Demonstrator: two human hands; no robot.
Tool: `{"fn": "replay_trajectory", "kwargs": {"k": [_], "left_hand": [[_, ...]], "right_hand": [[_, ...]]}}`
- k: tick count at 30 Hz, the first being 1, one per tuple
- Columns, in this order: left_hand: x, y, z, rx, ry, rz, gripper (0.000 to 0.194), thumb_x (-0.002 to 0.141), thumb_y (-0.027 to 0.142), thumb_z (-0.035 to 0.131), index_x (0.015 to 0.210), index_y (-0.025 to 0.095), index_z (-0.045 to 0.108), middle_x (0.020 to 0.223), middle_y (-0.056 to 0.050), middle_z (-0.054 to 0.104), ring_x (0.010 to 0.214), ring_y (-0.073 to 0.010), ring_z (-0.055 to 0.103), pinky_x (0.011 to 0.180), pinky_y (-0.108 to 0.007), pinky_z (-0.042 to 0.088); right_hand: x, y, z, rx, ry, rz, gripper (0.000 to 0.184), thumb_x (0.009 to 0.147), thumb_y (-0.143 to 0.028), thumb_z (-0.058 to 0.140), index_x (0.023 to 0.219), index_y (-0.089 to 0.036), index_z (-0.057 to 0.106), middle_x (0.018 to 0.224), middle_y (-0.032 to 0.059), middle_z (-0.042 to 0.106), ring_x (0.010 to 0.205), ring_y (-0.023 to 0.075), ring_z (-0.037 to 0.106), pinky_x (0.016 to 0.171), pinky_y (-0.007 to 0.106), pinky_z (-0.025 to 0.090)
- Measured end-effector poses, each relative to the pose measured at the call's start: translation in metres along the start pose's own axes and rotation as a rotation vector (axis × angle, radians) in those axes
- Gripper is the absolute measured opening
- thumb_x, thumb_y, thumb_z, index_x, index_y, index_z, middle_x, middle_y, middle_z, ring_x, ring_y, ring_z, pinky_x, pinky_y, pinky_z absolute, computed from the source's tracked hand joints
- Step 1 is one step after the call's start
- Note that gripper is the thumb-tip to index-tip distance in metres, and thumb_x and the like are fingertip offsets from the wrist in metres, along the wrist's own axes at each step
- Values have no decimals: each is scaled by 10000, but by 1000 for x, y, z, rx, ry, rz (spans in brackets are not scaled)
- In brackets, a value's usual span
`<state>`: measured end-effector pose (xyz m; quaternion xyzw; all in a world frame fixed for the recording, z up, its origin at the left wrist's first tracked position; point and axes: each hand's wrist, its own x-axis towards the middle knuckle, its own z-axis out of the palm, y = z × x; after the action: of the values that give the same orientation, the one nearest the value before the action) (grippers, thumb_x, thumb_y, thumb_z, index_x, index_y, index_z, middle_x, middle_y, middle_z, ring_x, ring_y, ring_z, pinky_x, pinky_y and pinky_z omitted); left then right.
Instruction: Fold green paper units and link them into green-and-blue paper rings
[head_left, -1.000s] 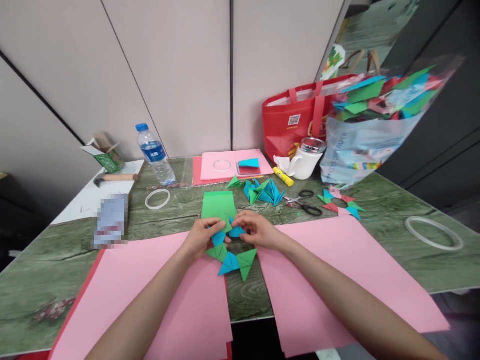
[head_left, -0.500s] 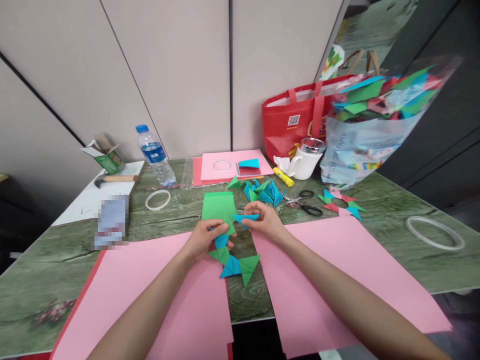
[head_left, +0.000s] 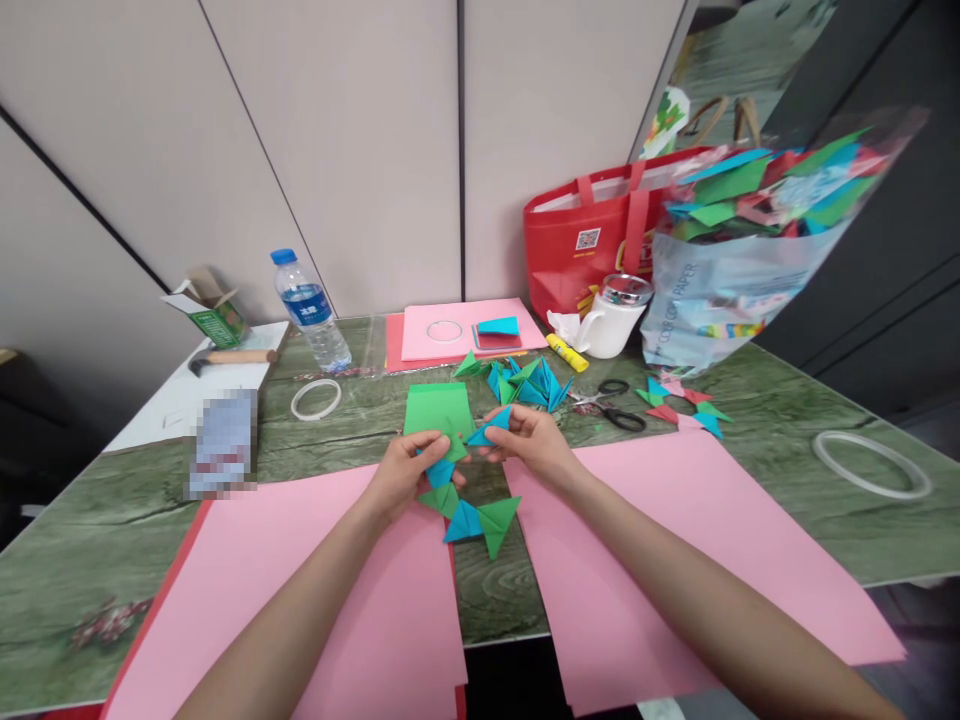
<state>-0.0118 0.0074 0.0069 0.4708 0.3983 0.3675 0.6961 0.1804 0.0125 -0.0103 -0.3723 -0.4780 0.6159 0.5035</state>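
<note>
My left hand [head_left: 411, 472] pinches one end of a chain of linked folded paper pieces [head_left: 465, 522], green and blue by turns, which curves down and to the right below my fingers. In my right hand [head_left: 534, 442] a single blue folded paper piece [head_left: 491, 428] is held between thumb and fingers, its tip close to the chain's green end; whether the two touch I cannot tell. Behind my hands lies a stack of green paper [head_left: 436, 405]. A pile of blue and green folded pieces [head_left: 529, 382] sits just beyond.
Pink sheets [head_left: 360, 600] lie under both forearms. To the right are scissors [head_left: 626, 419], a finished paper ring [head_left: 684, 408], a white mug [head_left: 611, 325] and a bag of folded pieces [head_left: 705, 290]. A water bottle [head_left: 311, 315] and hammer [head_left: 236, 357] stand and lie left.
My right hand has turned the blue piece from lying flat to slanting upward. My left hand and the hanging chain have shifted slightly upward.
</note>
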Motion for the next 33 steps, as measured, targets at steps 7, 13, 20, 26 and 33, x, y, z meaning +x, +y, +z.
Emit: {"fn": "replay_trajectory", "kwargs": {"k": [7, 13, 20, 26, 33], "left_hand": [[-1, -1, 0, 10, 19, -3, 285, 688, 382, 659, 804, 125, 619, 653, -35, 649, 546, -150, 623, 556, -244, 471], [-2, 0, 0, -8, 18, 5, 255, 693, 363, 658, 797, 135, 613, 600, -2, 609, 540, -152, 623, 558, -252, 474], [-2, 1, 1, 9, 34, 5, 276, 675, 371, 670, 800, 130, 619, 619, -11, 608, 546, -157, 618, 561, -256, 469], [-1, 1, 1, 9, 30, 1, 266, 680, 365, 668, 817, 139, 634, 592, 0, 604, 546, -154, 621, 565, -254, 469], [-1, 1, 1, 18, 31, 10, 243, 694, 349, 661, 804, 135, 632, 606, -1, 612, 542, -146, 624, 551, -241, 470]], "right_hand": [[-3, -4, 4, -36, -9, -36, 348, 580, -328, 747, 852, -178, 590, 712, 8, 668, 646, 168, 661, 533, 268, 554], [-4, -5, 5, -47, 23, -70, 318, 573, -309, 751, 826, -180, 608, 682, -18, 637, 622, 130, 618, 548, 263, 551], [-4, -5, 6, -71, 28, -77, 324, 567, -333, 750, 821, -183, 616, 662, -18, 626, 613, 138, 607, 551, 282, 547], [-4, -5, 5, -81, 30, -93, 301, 574, -325, 747, 806, -184, 617, 656, -18, 629, 606, 136, 607, 525, 269, 546], [-6, -8, 9, -59, 14, -67, 313, 603, -334, 731, 827, -172, 586, 649, -1, 661, 558, 158, 649, 484, 265, 543]]}}
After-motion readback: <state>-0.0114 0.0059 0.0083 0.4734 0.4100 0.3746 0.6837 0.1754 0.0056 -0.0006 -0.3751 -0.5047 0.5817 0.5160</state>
